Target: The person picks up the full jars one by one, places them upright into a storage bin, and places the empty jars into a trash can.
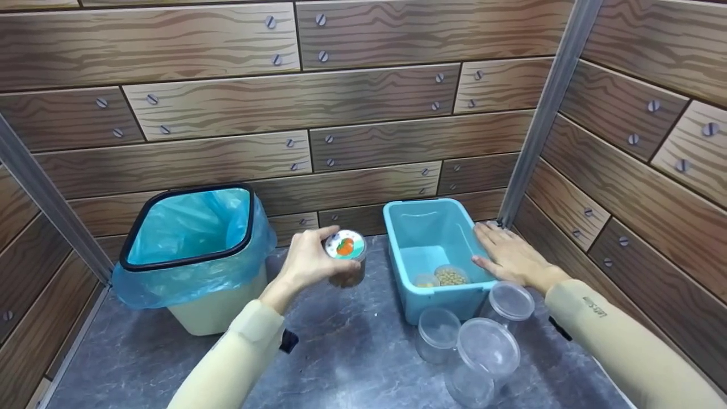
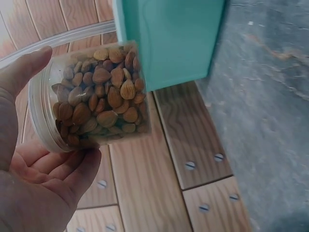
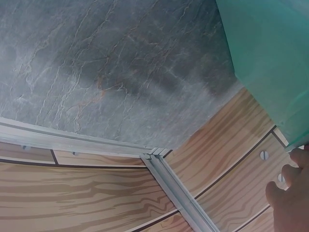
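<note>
My left hand grips a clear jar of almonds around its lid end, thumb on one side and fingers on the other. In the head view the jar's lid carries a round label with an orange picture, and the jar is held between the bin and the blue tub. My right hand rests with its fingers extended on the right rim of the blue tub. Inside the tub's near end stand a jar of small greenish-tan pieces and a partly hidden second jar.
A bin with a blue bag liner and black rim stands at the left. Several empty clear jars are grouped in front of the tub. Wood-patterned walls enclose the grey marbled table.
</note>
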{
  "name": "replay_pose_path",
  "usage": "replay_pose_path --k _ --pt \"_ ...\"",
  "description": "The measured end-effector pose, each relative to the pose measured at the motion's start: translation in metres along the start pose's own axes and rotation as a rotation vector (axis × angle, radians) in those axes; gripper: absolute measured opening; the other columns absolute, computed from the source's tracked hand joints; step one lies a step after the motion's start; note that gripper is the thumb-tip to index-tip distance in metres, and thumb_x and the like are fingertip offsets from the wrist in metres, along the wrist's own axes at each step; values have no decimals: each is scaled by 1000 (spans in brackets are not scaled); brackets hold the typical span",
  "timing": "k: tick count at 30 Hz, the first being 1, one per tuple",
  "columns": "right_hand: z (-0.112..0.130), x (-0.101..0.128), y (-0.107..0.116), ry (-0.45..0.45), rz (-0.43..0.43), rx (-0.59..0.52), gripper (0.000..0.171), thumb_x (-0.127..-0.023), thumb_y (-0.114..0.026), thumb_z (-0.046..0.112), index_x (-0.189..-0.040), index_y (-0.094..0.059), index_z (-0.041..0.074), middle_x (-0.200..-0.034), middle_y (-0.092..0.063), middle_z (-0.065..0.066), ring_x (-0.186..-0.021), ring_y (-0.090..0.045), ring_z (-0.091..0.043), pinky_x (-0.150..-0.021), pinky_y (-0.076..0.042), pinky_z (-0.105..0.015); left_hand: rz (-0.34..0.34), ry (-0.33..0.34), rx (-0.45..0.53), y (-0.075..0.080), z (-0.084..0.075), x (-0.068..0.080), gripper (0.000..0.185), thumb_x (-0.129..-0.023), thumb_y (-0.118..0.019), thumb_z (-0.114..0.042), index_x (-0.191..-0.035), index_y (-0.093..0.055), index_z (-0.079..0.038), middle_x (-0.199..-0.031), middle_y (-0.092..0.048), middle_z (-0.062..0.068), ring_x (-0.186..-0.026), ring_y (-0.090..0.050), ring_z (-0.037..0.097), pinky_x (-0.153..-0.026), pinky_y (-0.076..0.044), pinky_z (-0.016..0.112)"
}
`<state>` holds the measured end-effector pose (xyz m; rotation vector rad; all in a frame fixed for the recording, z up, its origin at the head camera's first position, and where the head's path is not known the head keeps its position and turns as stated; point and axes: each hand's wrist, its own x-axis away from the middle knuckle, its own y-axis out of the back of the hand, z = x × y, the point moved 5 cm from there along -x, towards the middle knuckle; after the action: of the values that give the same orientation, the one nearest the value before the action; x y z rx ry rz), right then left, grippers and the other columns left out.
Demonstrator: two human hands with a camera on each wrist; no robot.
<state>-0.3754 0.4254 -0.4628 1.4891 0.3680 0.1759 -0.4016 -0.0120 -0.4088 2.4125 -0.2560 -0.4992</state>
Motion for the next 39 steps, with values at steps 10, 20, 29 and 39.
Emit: replay_pose_path --k 10,20,29,39 --pt "1 -1 0 13 -5 3 79 -118 -50 44 -172 -30 -10 -180 -34 -33 -169 -29 -57 -139 -25 -70 -42 -28 -19 -3 -40 -41 92 -77 -101 -43 -153 -69 -3 -115 -86 13 -90 -81 20 -83 -69 38" --pt "-1 -1 0 5 7 10 79 -118 -49 43 -172 -30 -10 -180 -33 -33 -170 -28 -56 -140 -23 -68 -7 8 -37 -31 -74 -72 94 -78 -99 -44 -156 -65 -4 -121 -84 13 -96 -79 20 -87 -68 34" --pt "0 -1 -6 -24 12 -8 79 -119 -46 45 -173 -27 -9 -182 -31 -31 -170 -27 -56 -141 -22 -68 -2 -12 -33 -65 -90 -84 91 -78 -98 -44 -155 -67 -6 -114 -84 10 -90 -77 17 -81 -67 30" --pt "-1 -1 -3 -29 10 -27 79 -119 -48 44 -174 -27 -9 -182 -30 -31 -171 -26 -56 -140 -23 -69 -6 58 37 -109 -83 -91 92 -81 -99 -44 -159 -65 -10 -115 -84 8 -91 -77 16 -83 -67 31"
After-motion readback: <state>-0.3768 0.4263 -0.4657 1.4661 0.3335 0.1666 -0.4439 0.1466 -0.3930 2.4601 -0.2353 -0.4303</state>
